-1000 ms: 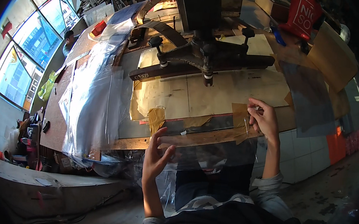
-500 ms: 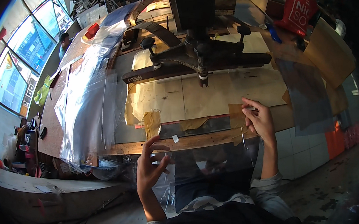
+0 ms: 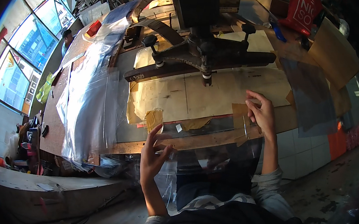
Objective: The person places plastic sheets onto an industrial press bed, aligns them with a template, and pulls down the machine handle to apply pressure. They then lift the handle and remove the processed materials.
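Observation:
A clear plastic sheet (image 3: 210,147) stretches between my two hands, low over the bench's front edge; its glints and faint edges show, but most of its outline is hard to see. My left hand (image 3: 152,157) has its fingers curled at the sheet's left side. At the right side, my right hand (image 3: 262,113) pinches it between thumb and fingers. A small white piece (image 3: 178,128) appears on or through the sheet near my left hand. Beyond lies a pale, taped flat board (image 3: 215,96) beneath the dark metal press head (image 3: 201,64).
A stack of clear plastic sheets (image 3: 88,112) lies left on the bench. Right are a dark translucent sheet (image 3: 306,98), a cardboard piece (image 3: 335,53) and a red bag (image 3: 301,13). The press column (image 3: 194,5) rises at the back. Another person (image 3: 67,38) is far left.
Both hands have moved slightly forward, away from me, with the plastic sheet. The small white piece has shifted forward too. The view has turned a little.

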Demonstrator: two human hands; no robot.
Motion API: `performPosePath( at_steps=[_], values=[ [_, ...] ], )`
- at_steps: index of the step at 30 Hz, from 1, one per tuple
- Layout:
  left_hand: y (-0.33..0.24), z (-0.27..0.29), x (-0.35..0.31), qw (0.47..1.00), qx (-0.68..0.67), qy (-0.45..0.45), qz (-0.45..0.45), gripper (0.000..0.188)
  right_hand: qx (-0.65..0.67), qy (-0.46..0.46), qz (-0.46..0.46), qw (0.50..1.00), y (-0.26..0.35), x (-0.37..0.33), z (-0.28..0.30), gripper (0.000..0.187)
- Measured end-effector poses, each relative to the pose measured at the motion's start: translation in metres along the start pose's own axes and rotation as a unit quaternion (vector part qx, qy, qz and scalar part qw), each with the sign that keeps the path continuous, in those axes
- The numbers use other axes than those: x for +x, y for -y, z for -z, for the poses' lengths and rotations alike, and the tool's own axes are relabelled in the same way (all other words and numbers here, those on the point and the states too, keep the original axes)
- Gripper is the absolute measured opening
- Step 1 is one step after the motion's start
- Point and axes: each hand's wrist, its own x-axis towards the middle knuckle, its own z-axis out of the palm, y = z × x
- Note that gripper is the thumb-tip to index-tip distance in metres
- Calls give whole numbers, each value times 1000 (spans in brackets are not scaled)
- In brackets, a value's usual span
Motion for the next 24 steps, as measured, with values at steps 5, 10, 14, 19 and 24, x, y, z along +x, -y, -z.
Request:
performPosePath(
  at_steps=[5, 10, 14, 19, 24],
  values=[
    [8, -1, 3, 1000, 6, -5, -5, 61, -7, -4, 3, 1000, 5, 2, -2, 34],
    [12, -3, 3, 1000, 7, -9, -9, 61, -31, -18, 15, 999, 0, 4, -1, 33],
    [13, -3, 5, 1000, 3, 2, 2, 61, -27, -15, 11, 999, -6, 7, 2, 33],
    [13, 0, 5, 1000, -2, -8, -6, 61, -44, -22, 14, 999, 0, 5, -3, 32],
    [18, 2, 7, 1000, -3, -12, 3, 59, -55, -34, 25, 998, 1, 6, -6, 31]
  ],
)
